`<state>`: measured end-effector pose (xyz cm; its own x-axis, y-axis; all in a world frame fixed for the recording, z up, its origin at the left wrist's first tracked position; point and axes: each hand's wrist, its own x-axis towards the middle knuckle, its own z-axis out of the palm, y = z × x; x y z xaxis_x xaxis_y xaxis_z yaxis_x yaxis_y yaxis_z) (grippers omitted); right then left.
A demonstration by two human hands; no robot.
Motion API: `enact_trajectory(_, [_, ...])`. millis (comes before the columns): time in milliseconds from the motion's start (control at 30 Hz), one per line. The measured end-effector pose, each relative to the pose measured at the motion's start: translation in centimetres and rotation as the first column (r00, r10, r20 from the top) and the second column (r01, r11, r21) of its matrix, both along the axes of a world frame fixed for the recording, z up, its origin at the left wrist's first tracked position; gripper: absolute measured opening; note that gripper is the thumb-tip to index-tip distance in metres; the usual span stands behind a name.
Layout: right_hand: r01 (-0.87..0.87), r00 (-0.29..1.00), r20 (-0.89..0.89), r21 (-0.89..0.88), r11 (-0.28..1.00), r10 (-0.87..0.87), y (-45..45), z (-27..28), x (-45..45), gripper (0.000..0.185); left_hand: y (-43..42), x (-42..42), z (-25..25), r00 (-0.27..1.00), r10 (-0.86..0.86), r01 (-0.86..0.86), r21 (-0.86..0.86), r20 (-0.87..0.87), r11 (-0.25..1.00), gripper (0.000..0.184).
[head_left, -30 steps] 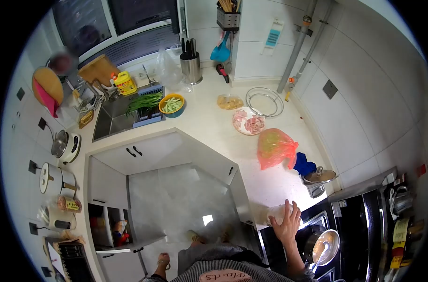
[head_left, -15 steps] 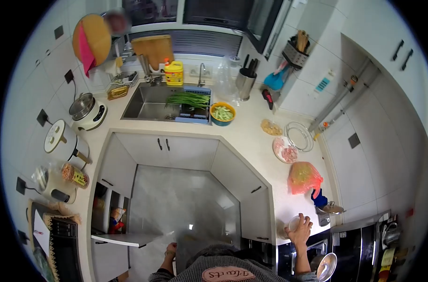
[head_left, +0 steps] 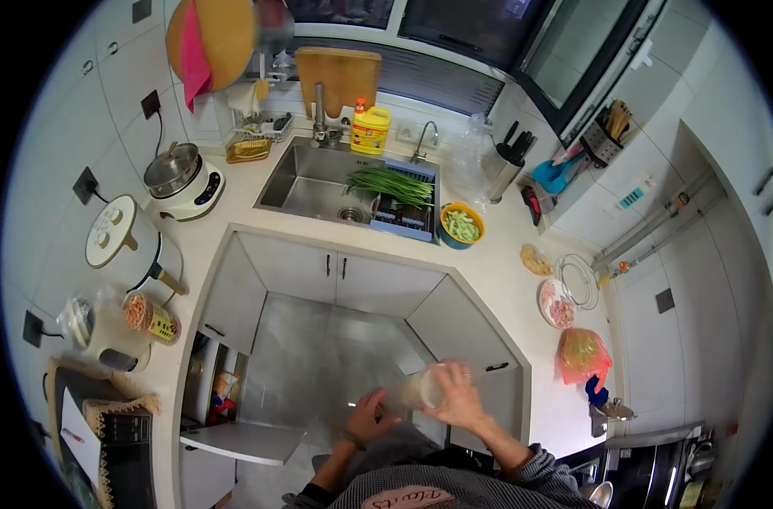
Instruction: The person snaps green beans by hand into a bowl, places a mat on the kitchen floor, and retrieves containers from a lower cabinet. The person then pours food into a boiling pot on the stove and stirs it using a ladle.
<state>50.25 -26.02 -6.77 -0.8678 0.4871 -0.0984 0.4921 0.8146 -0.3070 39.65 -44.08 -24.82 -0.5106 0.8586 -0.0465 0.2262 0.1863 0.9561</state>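
Observation:
In the head view my right hand [head_left: 459, 395] is closed around a pale, translucent jar [head_left: 418, 389], blurred by motion and held tilted over the floor in front of my body. What the jar contains cannot be made out. My left hand [head_left: 371, 418] is close to the jar's other end, its fingers curved and apart with nothing visible in them. Whether it touches the jar is unclear. Both hands are in front of the apron, between the two counter arms.
A cupboard door [head_left: 244, 442] stands open at lower left. The sink [head_left: 306, 176] holds green stalks [head_left: 390, 185], with a bowl of cut vegetables [head_left: 461, 226] beside it. On the right counter are a plate of meat [head_left: 557, 304], a red bag [head_left: 583, 355] and the stove [head_left: 658, 467].
My right hand has lifted the jar off the right counter and carried it left, in front of my body. My left hand has risen toward it. The camera view has shifted.

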Motion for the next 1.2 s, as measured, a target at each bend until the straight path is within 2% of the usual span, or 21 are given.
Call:
enact_trajectory(67, [-0.229, 0.973, -0.005, 0.015, 0.973, 0.229, -0.6, -2.1, -4.2, 0.085, 0.9, -1.1, 1.0, 0.961, 0.156, -0.139, 0.088, -0.23, 0.986, 0.075])
enact_trajectory(167, [-0.367, 0.93, -0.054, -0.132, 0.921, 0.363, -1.6, -5.3, -10.2, 0.084, 1.5, -4.7, -0.1, 0.97, 0.238, -0.23, 0.141, -0.04, 0.963, 0.084])
enact_trajectory(200, [-0.373, 0.928, -0.054, -0.138, 0.917, 0.369, -1.8, -6.5, -11.9, 0.084, 1.4, -5.1, -1.0, 0.867, 0.43, -0.405, 0.148, -0.253, 0.902, 0.082])
enact_trajectory(233, [-0.481, 0.876, -0.048, -0.109, 0.87, 0.479, -2.4, -8.1, -13.2, 0.085, 1.1, -6.1, -2.1, 0.865, 0.432, -0.41, 0.138, -0.256, 0.902, 0.082])
enact_trajectory(300, [-0.586, 0.81, -0.043, -0.102, 0.804, 0.585, -3.3, -10.5, -16.2, 0.086, 0.4, -8.3, -3.6, 0.867, 0.498, -0.496, 0.069, -0.007, 0.866, 0.083])
enact_trajectory(367, [-0.649, 0.759, -0.083, -0.182, 0.739, 0.646, -4.1, -12.4, -19.0, 0.09, -0.1, -9.8, -5.1, 0.748, 0.594, -0.63, 0.038, 0.295, 0.775, 0.083])
enact_trajectory(400, [-0.648, 0.758, -0.081, -0.2, 0.735, 0.647, -4.3, -13.1, -20.3, 0.09, -0.5, -10.8, -6.5, 0.445, 0.438, -0.739, 0.044, 0.781, 0.673, 0.069])
enact_trajectory(433, [-0.671, 0.739, -0.132, -0.228, 0.706, 0.66, -4.3, -13.7, -21.4, 0.088, -0.7, -11.8, -7.6, 0.017, 0.082, -0.822, -0.033, 0.997, 0.569, 0.055])
enact_trajectory(467, [-0.691, 0.722, -0.179, -0.248, 0.679, 0.669, -4.3, -13.8, -22.6, 0.087, -0.8, -12.6, -8.3, 0.006, 0.082, -0.819, -0.042, 0.997, 0.573, 0.055])
enact_trajectory(533, [-0.635, 0.772, -0.225, -0.307, 0.709, 0.594, -4.8, -14.0, -24.9, 0.084, -1.2, -14.1, -9.1, 0.2, 0.348, -0.837, -0.026, 0.916, 0.547, 0.058])
enact_trajectory(600, [-0.582, 0.813, -0.273, -0.364, 0.727, 0.514, -4.9, -16.7, -26.8, 0.081, -2.4, -15.5, -10.7, 0.368, 0.583, -0.851, 0.009, 0.724, 0.526, 0.062])
enact_trajectory(667, [-0.492, 0.868, -0.297, -0.407, 0.77, 0.397, -4.8, -21.5, -28.6, 0.071, -5.5, -16.9, -16.9, 0.41, 0.705, -0.873, 0.026, 0.579, 0.487, 0.065])
enact_trajectory(700, [-0.525, 0.85, -0.303, -0.423, 0.738, 0.431, -4.9, -24.0, -29.1, 0.071, -8.7, -16.8, -23.2, 0.477, 0.809, -0.831, -0.121, 0.343, 0.542, 0.066])
enact_trajectory(767, [-0.239, 0.971, -0.131, -0.591, 0.77, 0.201, -5.2, -29.6, -29.9, 0.065, -12.0, -17.0, -28.3, 0.484, 0.872, -0.822, -0.306, 0.065, 0.479, 0.067])
enact_trajectory(833, [-0.32, 0.947, -0.188, -0.589, 0.742, 0.259, -5.5, -36.2, -30.9, 0.06, -12.4, -20.6, -28.7, 0.297, 0.906, -0.937, -0.274, -0.301, 0.216, 0.073])
enact_trajectory(867, [-0.352, 0.936, -0.235, -0.565, 0.746, 0.263, -5.8, -39.0, -31.4, 0.056, -12.2, -22.2, -28.8, 0.25, 0.911, -0.947, -0.278, -0.326, 0.161, 0.073])
enact_trajectory(900, [-0.39, 0.921, -0.242, -0.583, 0.713, 0.306, -6.3, -41.4, -32.1, 0.056, -11.9, -23.8, -29.0, -0.039, 0.948, -0.999, -0.021, -0.316, -0.048, 0.073])
enact_trajectory(933, [-0.327, 0.944, -0.196, -0.653, 0.683, 0.265, -6.8, -43.8, -32.8, 0.053, -12.3, -25.0, -29.9, -0.311, 0.92, -0.938, 0.234, -0.24, -0.256, 0.072])
enact_trajectory(1067, [-0.246, 0.967, -0.167, -0.8, 0.547, 0.191, -9.0, -52.1, -35.7, 0.046, -17.0, -27.7, -35.9, -0.471, 0.867, -0.854, 0.33, -0.162, -0.403, 0.083])
enact_trajectory(1133, [-0.279, 0.955, -0.176, -0.808, 0.52, 0.239, -10.1, -55.6, -37.3, 0.045, -18.9, -28.7, -37.3, -0.688, 0.691, -0.678, 0.536, -0.221, -0.503, 0.092])
enact_trajectory(1200, [-0.311, 0.94, -0.188, -0.813, 0.492, 0.284, -11.1, -60.3, -38.5, 0.044, -21.2, -29.0, -38.9, -0.767, 0.564, -0.628, 0.537, -0.306, -0.563, 0.095])
